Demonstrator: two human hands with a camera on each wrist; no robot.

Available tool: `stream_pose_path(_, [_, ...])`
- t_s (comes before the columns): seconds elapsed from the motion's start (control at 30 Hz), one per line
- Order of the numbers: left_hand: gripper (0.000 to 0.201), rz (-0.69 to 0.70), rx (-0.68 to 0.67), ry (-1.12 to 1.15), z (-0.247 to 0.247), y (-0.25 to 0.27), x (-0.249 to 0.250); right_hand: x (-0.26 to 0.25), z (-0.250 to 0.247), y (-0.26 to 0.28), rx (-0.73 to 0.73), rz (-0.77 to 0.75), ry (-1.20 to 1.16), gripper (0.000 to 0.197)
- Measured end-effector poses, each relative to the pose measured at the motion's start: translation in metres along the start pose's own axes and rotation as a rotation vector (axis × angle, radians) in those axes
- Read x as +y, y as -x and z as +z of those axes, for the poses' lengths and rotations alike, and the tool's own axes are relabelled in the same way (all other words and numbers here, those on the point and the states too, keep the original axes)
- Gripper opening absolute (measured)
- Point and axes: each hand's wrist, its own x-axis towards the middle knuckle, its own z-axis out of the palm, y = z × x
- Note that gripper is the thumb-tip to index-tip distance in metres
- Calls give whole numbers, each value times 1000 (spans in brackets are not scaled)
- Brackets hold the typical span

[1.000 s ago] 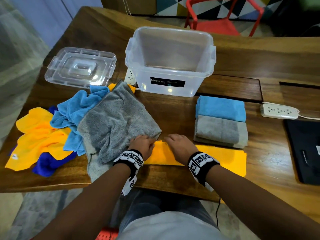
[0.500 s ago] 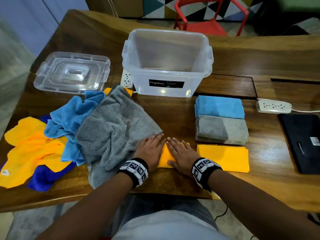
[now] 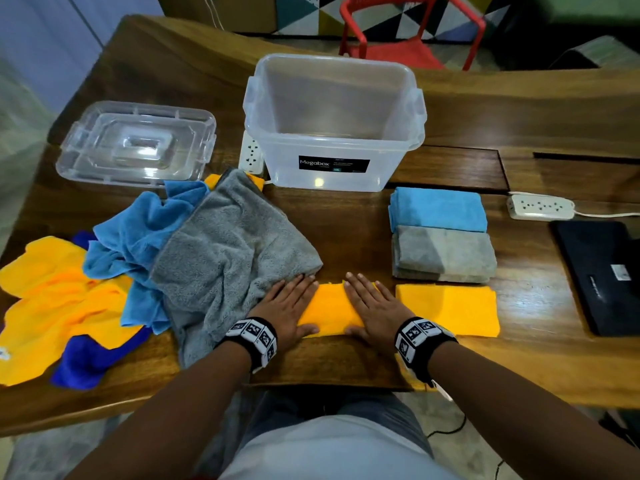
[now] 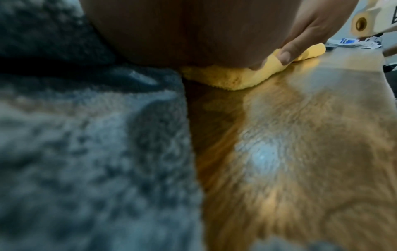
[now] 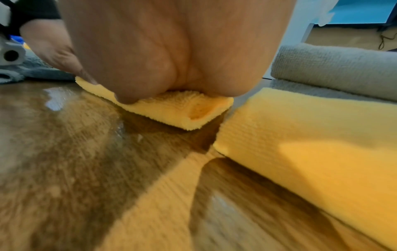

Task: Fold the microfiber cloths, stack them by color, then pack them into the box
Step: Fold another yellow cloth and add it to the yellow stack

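Lying flat at the near middle of the wooden table (image 3: 346, 216): one folded yellow cloth (image 3: 329, 311), pressed from above by both hands.

Left hand (image 3: 289, 308): palm down, fingers straight and together, on the left end of this cloth and partly over the edge of the loose grey cloth (image 3: 225, 258); it grasps nothing.

Right hand (image 3: 375, 308): palm down, fingers straight, on the right end of the same cloth; it grasps nothing. The right wrist view shows the heel of this hand bearing on the doubled layers.

Just right of the pressed cloth, apart by a narrow gap: a second yellow cloth (image 3: 446, 310), folded flat.

Beyond that, touching in a row running away from the person: a folded grey stack (image 3: 443, 254), then a folded light-blue stack (image 3: 438, 209).

Far middle: clear plastic box (image 3: 332, 168), open, upright, with a black label on its near wall. Its clear lid (image 3: 135, 143) lies to the left.

Left side, unfolded heap: grey cloth on top, crumpled light-blue cloth (image 3: 135, 233), loose yellow cloths (image 3: 52, 306), dark-blue cloth (image 3: 90, 358).

Right side: white power strip (image 3: 540, 207), black flat case (image 3: 602, 275). Behind the table: red chair (image 3: 405, 46).
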Motion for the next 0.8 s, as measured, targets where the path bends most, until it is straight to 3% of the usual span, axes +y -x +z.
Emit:
stream_pose_path(0.47, [83,-28,-73,85,-5,-5,6,-4,-21,4,-112,73,-138,107])
stream_pose_path(0.6, [61,-3,-7,2,-32,-6,7,4,-33,-1,-39,60,-142,59])
stream_pose_path(0.7, [58,-49,40,-67,-46,-8,10,-4,-41,-5,45,109,-141,49])
stream_pose_path(0.8, [59,-113,-14,-65,-48,-16,19,-16,-48,-9,54,184,-166,48])
